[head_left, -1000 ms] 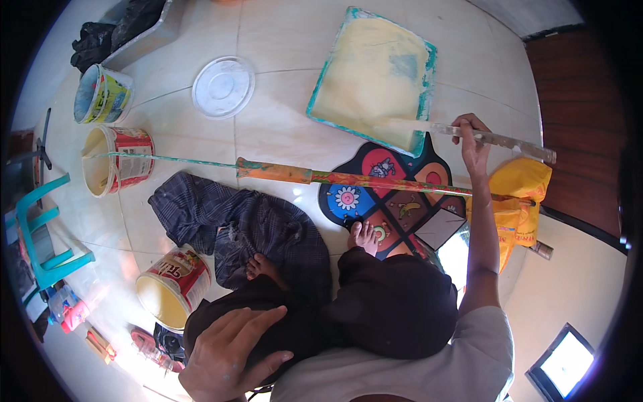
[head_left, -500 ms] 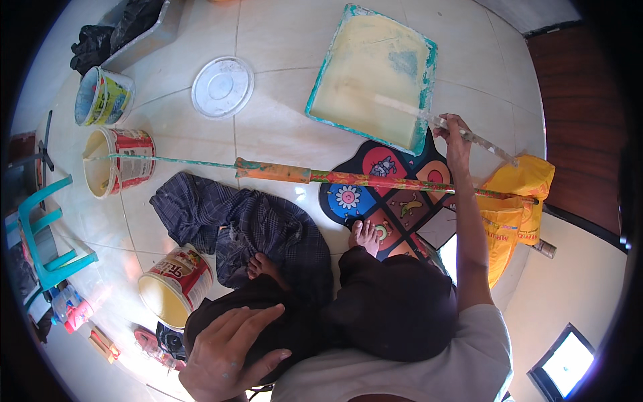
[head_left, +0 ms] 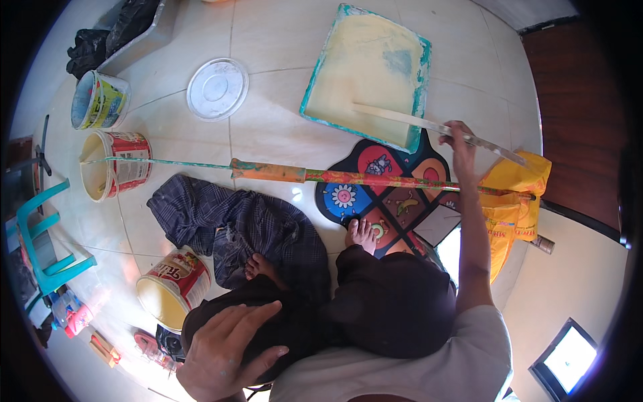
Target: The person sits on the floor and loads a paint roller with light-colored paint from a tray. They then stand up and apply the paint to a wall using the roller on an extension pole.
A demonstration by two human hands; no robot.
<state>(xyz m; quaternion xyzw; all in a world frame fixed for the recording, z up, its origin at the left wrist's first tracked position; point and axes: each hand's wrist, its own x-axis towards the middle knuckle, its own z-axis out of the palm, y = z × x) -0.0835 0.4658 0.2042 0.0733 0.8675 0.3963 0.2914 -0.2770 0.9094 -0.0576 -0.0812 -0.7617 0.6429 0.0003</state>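
My right hand (head_left: 458, 139) is closed around a long flat stirring stick (head_left: 410, 120). Its pale far end reaches over the cream paint in the green-edged paint tray (head_left: 427, 80); whether the tip touches the paint, I cannot tell. Resting by my left knee, my left hand (head_left: 226, 348) holds nothing, its fingers and thumb apart. Below the tray a long roller pole (head_left: 375, 178) with an orange grip lies across, its thin green end over a red and white paint bucket (head_left: 130, 164).
A dark checked cloth (head_left: 268, 228) lies under my foot. A second paint bucket (head_left: 194, 276) tilts at my left. A round lid (head_left: 218, 89), a yellow-labelled bucket (head_left: 100, 100) and a turquoise stool (head_left: 57, 268) stand farther left. Yellow bags (head_left: 512, 208) and a patterned mat (head_left: 345, 194) are at right.
The stick's far end has shifted slightly left in the tray and looks sharper now. My right hand has moved a little right and down. My left hand stays by the knee.
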